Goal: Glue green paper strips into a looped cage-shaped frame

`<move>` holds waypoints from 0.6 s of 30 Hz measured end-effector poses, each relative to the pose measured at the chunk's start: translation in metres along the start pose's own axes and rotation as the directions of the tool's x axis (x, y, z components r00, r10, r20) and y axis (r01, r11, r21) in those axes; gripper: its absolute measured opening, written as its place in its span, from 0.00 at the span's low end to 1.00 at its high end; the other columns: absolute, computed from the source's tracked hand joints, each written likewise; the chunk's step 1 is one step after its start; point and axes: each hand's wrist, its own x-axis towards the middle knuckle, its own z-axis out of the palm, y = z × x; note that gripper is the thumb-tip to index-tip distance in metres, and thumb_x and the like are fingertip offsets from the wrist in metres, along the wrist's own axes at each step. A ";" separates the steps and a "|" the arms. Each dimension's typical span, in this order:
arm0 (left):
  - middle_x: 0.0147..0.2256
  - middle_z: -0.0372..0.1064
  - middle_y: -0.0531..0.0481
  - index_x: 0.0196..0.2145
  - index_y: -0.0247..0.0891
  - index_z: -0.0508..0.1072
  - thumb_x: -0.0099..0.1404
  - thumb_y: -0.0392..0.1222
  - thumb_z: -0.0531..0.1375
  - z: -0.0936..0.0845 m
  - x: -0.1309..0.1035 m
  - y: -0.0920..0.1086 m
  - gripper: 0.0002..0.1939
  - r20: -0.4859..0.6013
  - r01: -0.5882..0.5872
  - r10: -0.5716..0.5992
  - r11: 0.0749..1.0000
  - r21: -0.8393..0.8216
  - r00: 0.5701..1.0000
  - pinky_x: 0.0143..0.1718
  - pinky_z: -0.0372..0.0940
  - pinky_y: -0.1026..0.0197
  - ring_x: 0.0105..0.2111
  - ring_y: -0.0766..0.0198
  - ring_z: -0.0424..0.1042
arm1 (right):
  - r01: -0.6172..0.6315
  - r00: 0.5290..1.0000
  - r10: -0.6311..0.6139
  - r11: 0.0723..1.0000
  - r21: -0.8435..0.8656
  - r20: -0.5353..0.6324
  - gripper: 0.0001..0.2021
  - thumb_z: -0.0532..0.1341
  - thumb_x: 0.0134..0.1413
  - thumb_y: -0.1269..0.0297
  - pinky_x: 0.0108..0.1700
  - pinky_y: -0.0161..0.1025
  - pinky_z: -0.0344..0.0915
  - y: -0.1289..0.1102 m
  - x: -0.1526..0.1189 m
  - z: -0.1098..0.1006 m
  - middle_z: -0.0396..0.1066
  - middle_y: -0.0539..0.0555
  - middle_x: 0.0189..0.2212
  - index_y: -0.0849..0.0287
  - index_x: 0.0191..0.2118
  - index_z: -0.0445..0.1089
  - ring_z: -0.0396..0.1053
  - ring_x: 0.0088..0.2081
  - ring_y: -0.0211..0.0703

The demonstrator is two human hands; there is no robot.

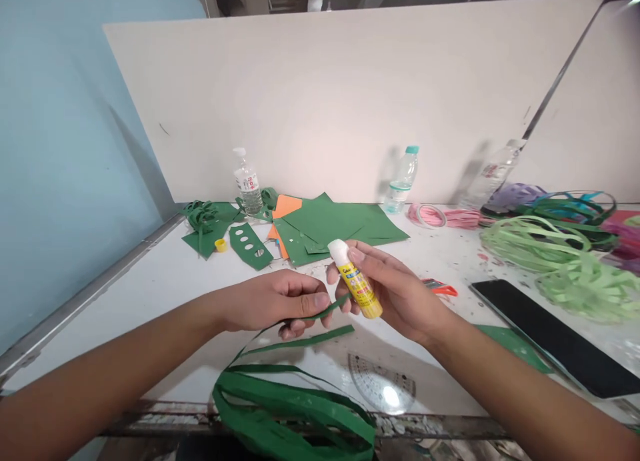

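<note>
My left hand (295, 304) pinches a narrow green paper strip (327, 310) between thumb and fingers. My right hand (395, 287) grips a yellow glue stick (360, 290), uncapped and tilted, with its white end pointing up and to the left. The end of the strip reaches to the right hand's fingers, just under the glue stick. Below the hands hangs a looped bundle of green paper strips (290, 397) at the table's front edge, joined to the held strip. The yellow cap (221, 245) lies apart on the table at the left.
Green paper sheets (350, 224) and orange pieces lie at the back. Three water bottles, one with a teal cap (412, 150), stand along the white board (350, 101). At right are a black phone (555, 334), light green strips (535, 244) and a red-handled tool (440, 287). A clear protractor (383, 384) lies in front.
</note>
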 end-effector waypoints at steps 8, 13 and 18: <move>0.30 0.71 0.52 0.36 0.36 0.70 0.74 0.57 0.61 -0.004 0.035 -0.019 0.20 0.305 0.002 0.080 0.965 -0.262 0.949 0.23 0.63 0.68 0.21 0.71 0.69 | 0.049 0.941 -0.051 0.999 -0.014 -0.334 0.15 0.67 0.61 0.51 0.21 0.32 0.52 0.010 0.013 -0.010 0.67 0.45 0.22 0.55 0.35 0.66 0.57 0.21 0.35; 0.30 0.77 0.50 0.41 0.36 0.71 0.68 0.54 0.68 -0.010 0.041 -0.048 0.18 0.371 0.128 0.048 0.891 -0.436 0.927 0.21 0.67 0.69 0.21 0.69 0.74 | -0.096 0.925 0.059 0.992 -0.080 -0.376 0.19 0.63 0.62 0.43 0.25 0.36 0.56 0.019 0.015 -0.015 0.66 0.46 0.26 0.57 0.39 0.69 0.58 0.22 0.36; 0.29 0.76 0.51 0.44 0.36 0.75 0.69 0.46 0.68 -0.021 0.041 -0.055 0.13 0.233 0.049 0.096 0.835 -0.548 0.968 0.24 0.69 0.70 0.22 0.70 0.74 | -0.104 0.970 0.005 0.914 -0.393 -0.244 0.20 0.55 0.70 0.41 0.34 0.40 0.59 0.027 -0.001 -0.025 0.66 0.47 0.27 0.54 0.40 0.66 0.64 0.29 0.42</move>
